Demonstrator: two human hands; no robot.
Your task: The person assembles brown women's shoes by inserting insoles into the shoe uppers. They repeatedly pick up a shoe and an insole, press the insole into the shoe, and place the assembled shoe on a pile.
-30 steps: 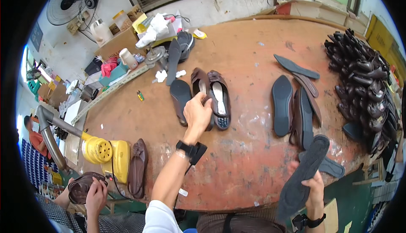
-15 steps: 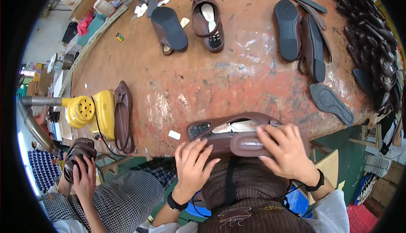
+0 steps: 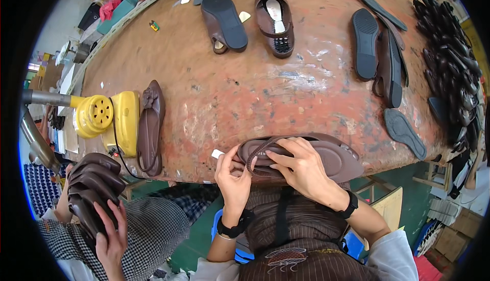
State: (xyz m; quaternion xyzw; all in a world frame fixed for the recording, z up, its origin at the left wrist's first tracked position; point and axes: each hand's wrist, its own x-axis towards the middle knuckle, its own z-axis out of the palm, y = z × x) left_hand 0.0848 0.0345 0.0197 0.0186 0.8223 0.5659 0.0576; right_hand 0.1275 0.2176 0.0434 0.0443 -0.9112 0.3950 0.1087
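A brown slingback shoe (image 3: 311, 139) lies sideways along the near table edge, its heel end to the left. Inside it sits a brown padded insole (image 3: 337, 158), its forepart plainly visible. My left hand (image 3: 235, 175) is closed at the heel end, thumb and fingers pinching the braided back strap (image 3: 258, 151). Reaching in from the right, my right hand (image 3: 305, 167) rests its spread fingertips on the insole's heel part, beside the strap. Part of the heel lies hidden under both hands.
A yellow machine (image 3: 120, 123) stands at left beside another brown shoe (image 3: 150, 128). Two shoes (image 3: 275, 20) lie at the back, more soles (image 3: 365, 46) at right, near a dark shoe pile (image 3: 449, 71). At lower left, a co-worker's hand (image 3: 112, 235) holds several brown shoes.
The insole, held in front of the shoe by my right hand before, now lies inside it. My left hand has closed on the strap. The co-worker's shoes have risen.
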